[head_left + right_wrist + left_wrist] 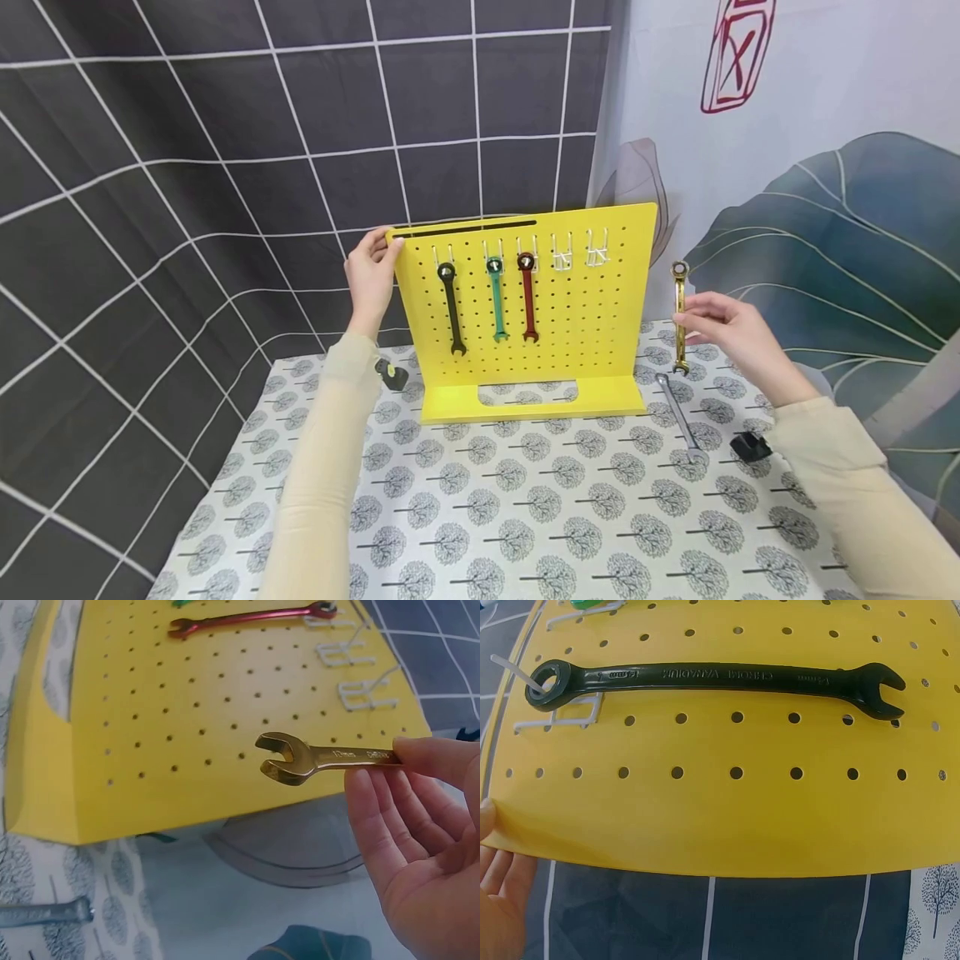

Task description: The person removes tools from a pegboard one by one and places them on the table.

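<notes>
My left hand (371,271) grips the upper left corner of a yellow pegboard (592,325), thumb in front and fingers behind. In the right hand (723,325) a gold combination wrench (680,312) is pinched between thumb and fingers, its ring end up and open jaw down, to the right of the board. A black wrench (453,308), a green wrench (498,304) and a red wrench (529,304) hang by their ring ends from white hooks. Two more hooks (562,252) on the right carry nothing. The right wrist view shows the gold wrench's open jaw (292,759) near the board's side edge.
A silver wrench (681,421) lies on the tree-patterned tablecloth (540,500), right of the board's base. Behind the board hangs a dark gridded curtain (315,108); a pale leaf-printed cloth (840,208) hangs at the right. Black wrist devices (750,447) sit at both sleeves.
</notes>
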Demonstrator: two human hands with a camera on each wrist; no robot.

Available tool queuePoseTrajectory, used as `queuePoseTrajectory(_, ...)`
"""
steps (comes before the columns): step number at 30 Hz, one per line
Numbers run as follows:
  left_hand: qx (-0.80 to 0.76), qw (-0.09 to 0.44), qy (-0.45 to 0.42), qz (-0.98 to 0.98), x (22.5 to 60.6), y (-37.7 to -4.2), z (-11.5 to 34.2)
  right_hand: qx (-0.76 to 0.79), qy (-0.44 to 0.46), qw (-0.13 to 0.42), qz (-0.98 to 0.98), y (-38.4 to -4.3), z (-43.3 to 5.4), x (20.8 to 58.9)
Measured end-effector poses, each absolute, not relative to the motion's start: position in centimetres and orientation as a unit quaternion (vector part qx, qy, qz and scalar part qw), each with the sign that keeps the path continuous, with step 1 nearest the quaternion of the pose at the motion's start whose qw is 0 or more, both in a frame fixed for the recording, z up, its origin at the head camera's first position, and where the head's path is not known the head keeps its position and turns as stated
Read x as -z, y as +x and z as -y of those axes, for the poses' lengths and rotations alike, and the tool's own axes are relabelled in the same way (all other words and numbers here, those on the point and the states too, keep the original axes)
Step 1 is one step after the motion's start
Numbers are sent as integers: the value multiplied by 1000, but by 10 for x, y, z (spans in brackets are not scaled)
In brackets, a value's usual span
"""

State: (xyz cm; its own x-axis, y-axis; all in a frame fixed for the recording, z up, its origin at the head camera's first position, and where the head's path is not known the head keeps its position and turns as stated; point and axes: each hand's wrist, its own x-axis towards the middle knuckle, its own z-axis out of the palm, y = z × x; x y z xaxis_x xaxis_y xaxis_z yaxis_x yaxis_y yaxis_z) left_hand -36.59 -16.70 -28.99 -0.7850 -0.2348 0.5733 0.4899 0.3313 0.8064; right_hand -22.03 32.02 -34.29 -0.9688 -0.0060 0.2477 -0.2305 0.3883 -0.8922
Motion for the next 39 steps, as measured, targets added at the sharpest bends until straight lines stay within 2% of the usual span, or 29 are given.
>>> queuePoseTrajectory(11,573,311,-80,754,292,-366,168,-506,58,75,857,-214,-335,364)
queuePoseTrajectory(30,572,316,-81,752,290,-365,170,-529,45,96,842,-193,-351,404)
queuePoseTrajectory(39,572,316,-84,753,289,-361,167,-504,24,87,859,-186,-356,418)
